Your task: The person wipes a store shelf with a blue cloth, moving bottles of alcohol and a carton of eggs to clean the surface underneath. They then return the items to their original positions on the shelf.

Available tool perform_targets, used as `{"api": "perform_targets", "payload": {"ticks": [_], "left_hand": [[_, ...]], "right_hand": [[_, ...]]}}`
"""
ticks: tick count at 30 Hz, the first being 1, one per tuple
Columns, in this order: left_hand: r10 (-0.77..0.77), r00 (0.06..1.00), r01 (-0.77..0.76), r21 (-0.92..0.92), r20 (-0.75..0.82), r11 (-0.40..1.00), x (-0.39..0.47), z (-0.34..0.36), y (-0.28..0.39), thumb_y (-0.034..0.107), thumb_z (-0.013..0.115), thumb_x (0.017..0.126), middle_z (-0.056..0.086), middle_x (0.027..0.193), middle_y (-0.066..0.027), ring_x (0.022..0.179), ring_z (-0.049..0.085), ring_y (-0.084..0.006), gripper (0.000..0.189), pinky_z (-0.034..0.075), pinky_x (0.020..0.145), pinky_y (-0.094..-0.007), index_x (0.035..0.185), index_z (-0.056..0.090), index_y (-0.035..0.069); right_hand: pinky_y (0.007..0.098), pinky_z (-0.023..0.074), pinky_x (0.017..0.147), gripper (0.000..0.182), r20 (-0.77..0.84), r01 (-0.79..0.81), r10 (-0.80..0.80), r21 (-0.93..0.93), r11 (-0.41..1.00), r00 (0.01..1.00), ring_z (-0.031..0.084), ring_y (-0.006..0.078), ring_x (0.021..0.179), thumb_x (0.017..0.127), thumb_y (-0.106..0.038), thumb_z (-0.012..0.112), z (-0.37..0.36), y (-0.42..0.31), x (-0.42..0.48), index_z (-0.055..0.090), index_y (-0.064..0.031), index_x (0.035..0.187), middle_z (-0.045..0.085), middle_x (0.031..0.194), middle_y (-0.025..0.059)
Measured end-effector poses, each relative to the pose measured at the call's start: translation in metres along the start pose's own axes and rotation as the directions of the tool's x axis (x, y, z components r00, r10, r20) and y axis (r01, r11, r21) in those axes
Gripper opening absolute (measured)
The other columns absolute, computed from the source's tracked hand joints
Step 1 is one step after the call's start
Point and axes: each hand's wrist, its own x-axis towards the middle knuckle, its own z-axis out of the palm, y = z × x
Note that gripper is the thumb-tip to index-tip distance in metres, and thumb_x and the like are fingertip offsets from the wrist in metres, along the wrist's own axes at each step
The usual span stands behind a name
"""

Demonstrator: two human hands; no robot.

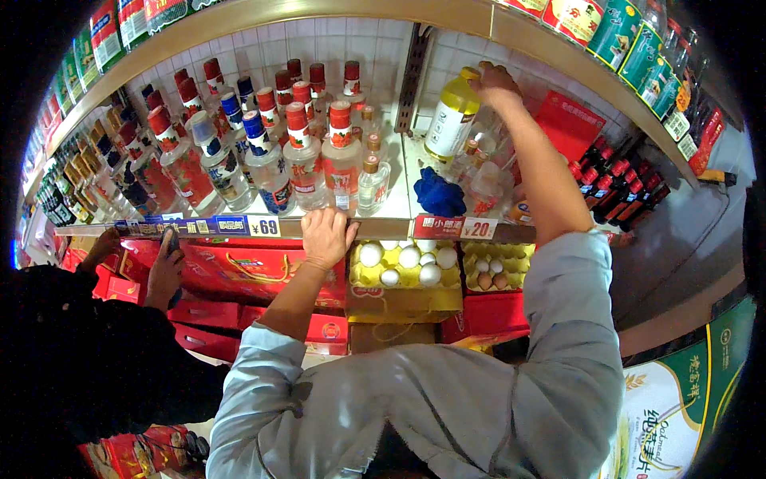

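My left hand (pixel 326 236) is curled over the front edge of the shelf (pixel 389 230), its thumb out to the right. Far back on the shelf, my right hand (pixel 498 87) is beside the yellow cap of a bottle of yellow liquid (pixel 452 117) with a white label. The fingers are partly hidden, so I cannot tell whether they hold anything. A crumpled blue cloth-like thing (pixel 440 191) lies in front of that bottle. Small clear glass bottles (pixel 486 185) stand beneath my right forearm. Left of the upright, clear liquor bottles (pixel 305 170) with red or blue caps fill the shelf.
Below are yellow egg trays (pixel 407 260) and red gift boxes (pixel 257 272). Another person's hand (pixel 164 269) holds a dark object near the shelf edge at left. Dark red-capped bottles (pixel 622 182) stand at right. An upper shelf (pixel 335 13) overhangs my reach.
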Motion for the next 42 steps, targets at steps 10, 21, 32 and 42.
{"api": "perform_targets", "payload": {"ticks": [10,21,32,42], "left_hand": [[0.029,0.999,-0.029,0.012,-0.023,1.000,0.001,0.001,-0.002,0.029,0.066,0.065,0.049,0.079,-0.0054,0.077,0.046,-0.0243,0.028,0.032,0.072,-0.0389,0.080,0.050,0.011],[0.041,0.999,-0.041,0.024,-0.027,0.999,0.000,0.002,-0.001,0.025,0.064,0.065,0.046,0.078,-0.0084,0.077,0.046,-0.0265,0.028,0.033,0.073,-0.0400,0.084,0.050,0.010],[0.041,0.999,-0.040,0.041,-0.026,0.998,-0.002,0.007,-0.003,0.027,0.064,0.067,0.047,0.079,-0.0070,0.077,0.046,-0.0257,0.027,0.033,0.073,-0.0395,0.081,0.049,0.011],[0.041,0.999,-0.040,0.034,-0.029,0.999,0.000,0.005,-0.002,0.027,0.064,0.067,0.048,0.078,-0.0071,0.077,0.046,-0.0253,0.027,0.033,0.075,-0.0399,0.082,0.050,0.010]], "right_hand": [[0.0388,0.0447,0.078,0.057,0.091,0.044,-0.055,0.123,0.991,0.994,0.055,0.0309,0.094,0.070,-0.050,0.058,0.040,0.005,0.050,0.053,-0.0022,0.101,0.057,0.102,0.0162],[0.0403,0.0458,0.078,0.053,-0.076,0.152,-0.142,0.154,0.976,0.987,0.057,0.0305,0.091,0.067,-0.051,0.061,0.004,-0.014,0.036,0.060,-0.0047,0.092,0.059,0.100,0.0133],[0.0375,0.0457,0.077,0.056,-0.092,0.294,-0.279,0.308,0.905,0.956,0.058,0.0305,0.088,0.067,-0.052,0.061,0.015,-0.057,0.032,0.057,-0.0044,0.096,0.060,0.095,0.0150],[0.0348,0.0451,0.078,0.050,-0.004,0.385,-0.407,0.332,0.861,0.913,0.058,0.0282,0.089,0.071,-0.042,0.061,0.021,-0.086,0.028,0.054,-0.0033,0.102,0.059,0.098,0.0145]]}}
